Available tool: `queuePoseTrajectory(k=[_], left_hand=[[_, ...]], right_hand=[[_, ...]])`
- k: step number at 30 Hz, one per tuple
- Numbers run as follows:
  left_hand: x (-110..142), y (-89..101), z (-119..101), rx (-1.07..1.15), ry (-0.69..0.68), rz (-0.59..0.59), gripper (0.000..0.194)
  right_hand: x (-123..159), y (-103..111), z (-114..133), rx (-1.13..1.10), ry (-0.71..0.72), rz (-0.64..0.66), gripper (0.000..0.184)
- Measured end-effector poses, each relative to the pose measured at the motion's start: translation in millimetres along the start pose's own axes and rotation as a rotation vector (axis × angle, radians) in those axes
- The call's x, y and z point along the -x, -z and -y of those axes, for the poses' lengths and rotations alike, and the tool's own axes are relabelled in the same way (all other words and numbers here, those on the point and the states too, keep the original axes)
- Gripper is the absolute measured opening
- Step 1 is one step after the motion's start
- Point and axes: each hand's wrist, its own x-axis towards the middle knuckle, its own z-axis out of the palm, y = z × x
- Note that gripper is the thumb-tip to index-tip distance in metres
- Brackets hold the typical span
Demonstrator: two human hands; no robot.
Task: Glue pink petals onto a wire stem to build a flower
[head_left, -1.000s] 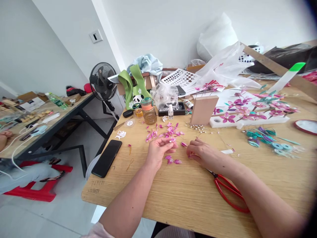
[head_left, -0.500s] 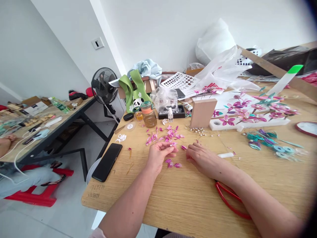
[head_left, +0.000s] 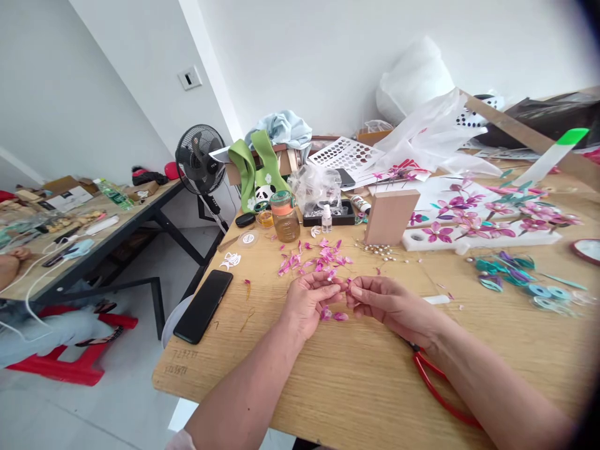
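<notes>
Over the front middle of the wooden table (head_left: 328,387), my left hand (head_left: 307,303) is closed in a pinch on a small pink flower piece (head_left: 332,275) with a whitish bead-like spot. Close to its fingertips, my right hand (head_left: 387,303) pinches a small pink petal (head_left: 348,284), mostly covered by the fingers. Loose pink petals (head_left: 340,316) lie just below the hands. More pink petals (head_left: 323,253) are scattered behind them. Red-handled scissors or pliers (head_left: 434,381) rest under my right forearm, their working end partly hidden.
A black phone (head_left: 204,306) lies at left, with a lidded jar (head_left: 285,219) farther back. Pearl beads (head_left: 382,251) lie before an upright wooden block (head_left: 392,217). Pink flowers (head_left: 469,222) stand in a white foam strip (head_left: 487,240). Another person's hand (head_left: 19,253) rests at the neighbouring table.
My right hand has come up from the tabletop and moved in beside my left fingertips, now pinching a pink petal. The view has shifted slightly.
</notes>
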Motion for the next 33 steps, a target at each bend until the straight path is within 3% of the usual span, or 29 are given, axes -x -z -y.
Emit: queuePoseTrajectory(k=[4, 9, 18, 33], left_hand=[[-0.5, -0.3, 2.6, -0.031, -0.065, -0.031, 0.033], [-1.1, -1.9, 6.7, -0.05, -0.13, -0.079, 0.035], [-1.0, -2.6, 10.6, -0.104, -0.223, -0.145, 0.036], [-3.0, -2.0, 12.0, -0.115, -0.242, -0.156, 0.032]], right_hand=[[-1.5, -4.3, -1.5, -0.189, -0.089, -0.015, 0.029], [-5.3, -6.5, -6.5, -0.288, -0.104, -0.051, 0.025], [-7.8, -5.2, -15.1, -0.309, -0.113, -0.103, 0.023], [-7.4, -6.9, -15.1, -0.221, -0.064, -0.105, 0.029]])
